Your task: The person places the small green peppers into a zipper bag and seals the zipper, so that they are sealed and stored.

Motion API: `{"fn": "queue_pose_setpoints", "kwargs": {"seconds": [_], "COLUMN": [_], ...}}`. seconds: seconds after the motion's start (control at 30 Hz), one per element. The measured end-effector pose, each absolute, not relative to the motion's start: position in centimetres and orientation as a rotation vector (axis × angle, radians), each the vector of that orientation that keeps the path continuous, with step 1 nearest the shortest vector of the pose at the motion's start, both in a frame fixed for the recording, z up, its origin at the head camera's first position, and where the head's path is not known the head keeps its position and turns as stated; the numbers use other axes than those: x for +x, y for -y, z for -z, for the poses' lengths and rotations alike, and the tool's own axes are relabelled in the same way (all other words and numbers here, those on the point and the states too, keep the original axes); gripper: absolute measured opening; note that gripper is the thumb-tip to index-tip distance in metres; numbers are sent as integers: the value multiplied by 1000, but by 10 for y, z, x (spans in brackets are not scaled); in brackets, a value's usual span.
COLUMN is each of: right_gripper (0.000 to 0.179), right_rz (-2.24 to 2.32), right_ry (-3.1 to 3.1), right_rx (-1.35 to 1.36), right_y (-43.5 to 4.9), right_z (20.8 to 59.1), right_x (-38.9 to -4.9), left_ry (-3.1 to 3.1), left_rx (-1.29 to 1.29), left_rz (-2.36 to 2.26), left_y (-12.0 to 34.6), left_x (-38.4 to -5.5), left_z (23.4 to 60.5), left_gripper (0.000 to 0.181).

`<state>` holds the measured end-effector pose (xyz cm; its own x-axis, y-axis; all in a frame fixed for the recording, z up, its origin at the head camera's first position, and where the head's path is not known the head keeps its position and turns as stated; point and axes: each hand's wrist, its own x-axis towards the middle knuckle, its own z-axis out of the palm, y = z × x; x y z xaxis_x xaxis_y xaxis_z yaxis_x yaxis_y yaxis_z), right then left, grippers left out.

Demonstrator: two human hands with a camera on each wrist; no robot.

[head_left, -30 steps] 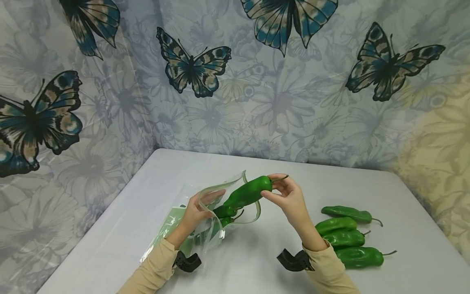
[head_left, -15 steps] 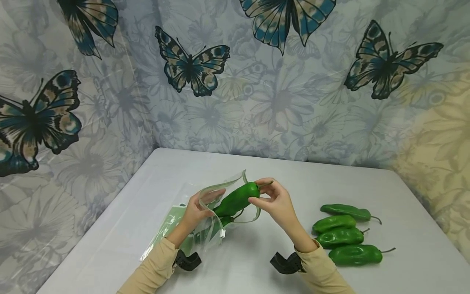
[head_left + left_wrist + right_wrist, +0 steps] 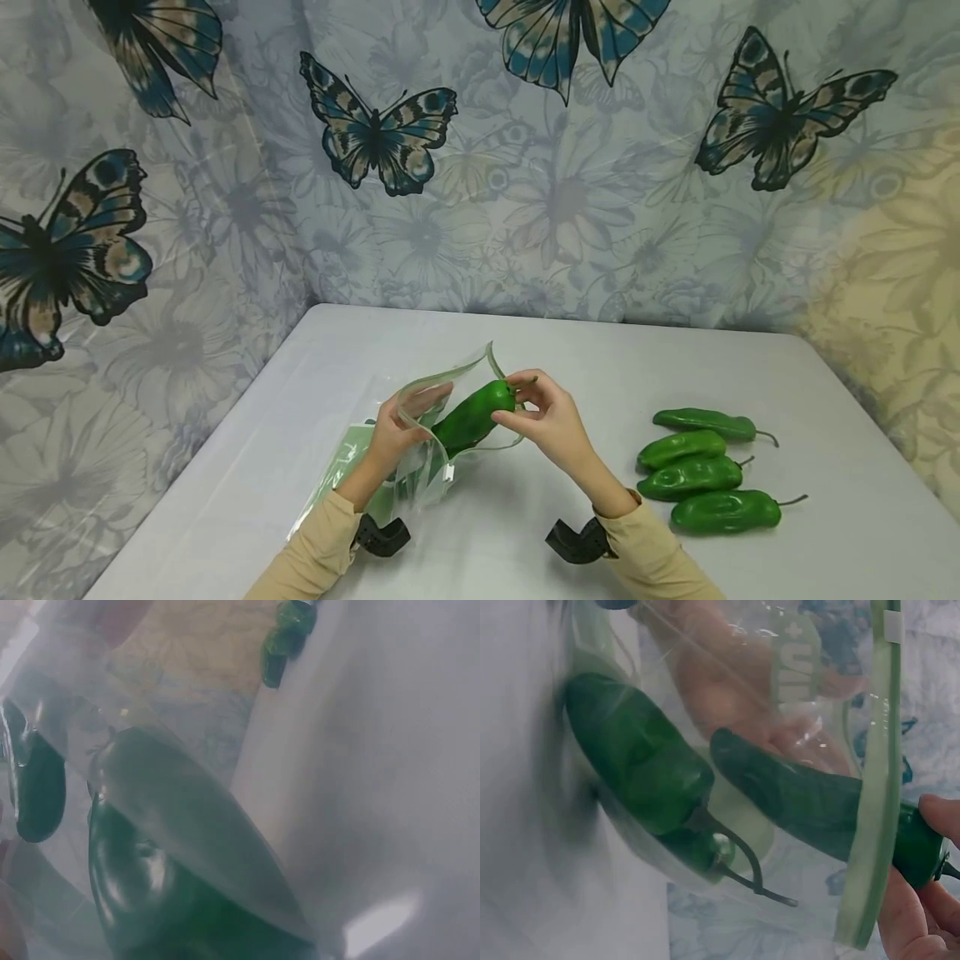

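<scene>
A clear zip bag with a green-edged mouth (image 3: 877,772) is held up, its mouth spread wide. My left hand (image 3: 393,433) grips the bag's left side, thumb at the rim and fingers behind the plastic. Thumb and fingers of my right hand (image 3: 547,421) pinch a green pepper (image 3: 472,417) by its stem end. Most of that pepper lies inside the bag; its stem end pokes out past the rim in the right wrist view. Deeper down are two more peppers, a large one (image 3: 637,750) and a partly hidden one (image 3: 694,844). Through the plastic, the left wrist view shows a pepper (image 3: 195,885) close up.
Several green peppers (image 3: 726,511) lie in a loose column on the white table (image 3: 600,358), right of my right forearm. A flat clear-and-green plastic sheet or bag (image 3: 341,467) lies by my left forearm. Butterfly-printed fabric (image 3: 562,200) stands behind the table.
My right hand has moved left and slightly down, sliding the pepper farther into the bag. The left hand keeps its hold on the bag. The head view has shifted slightly.
</scene>
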<state>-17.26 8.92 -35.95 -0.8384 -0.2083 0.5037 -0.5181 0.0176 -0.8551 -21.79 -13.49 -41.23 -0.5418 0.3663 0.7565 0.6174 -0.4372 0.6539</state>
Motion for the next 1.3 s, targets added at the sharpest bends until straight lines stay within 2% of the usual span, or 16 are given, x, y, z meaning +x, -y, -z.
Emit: {"fn": "queue_pose_setpoints", "kwargs": {"seconds": [0.53,1.13,1.3], "right_gripper": [36,39,41], "right_rz": [-1817,-1740,-1751], "right_ry": [2176,2204,2229], "right_rx": [728,829,830], "right_y": [-77,-74,-77], "right_z": [335,346,362], "right_x": [-157,-157,-166], "left_ry": [1549,1556,1551], "left_rx": [-1397,-1435,-1439], "left_rz": [2070,2104,2109], "left_y": [134,134,135], "left_x": [-222,-220,-220], "left_z": [410,416,416], "left_gripper": [55,55,54]}}
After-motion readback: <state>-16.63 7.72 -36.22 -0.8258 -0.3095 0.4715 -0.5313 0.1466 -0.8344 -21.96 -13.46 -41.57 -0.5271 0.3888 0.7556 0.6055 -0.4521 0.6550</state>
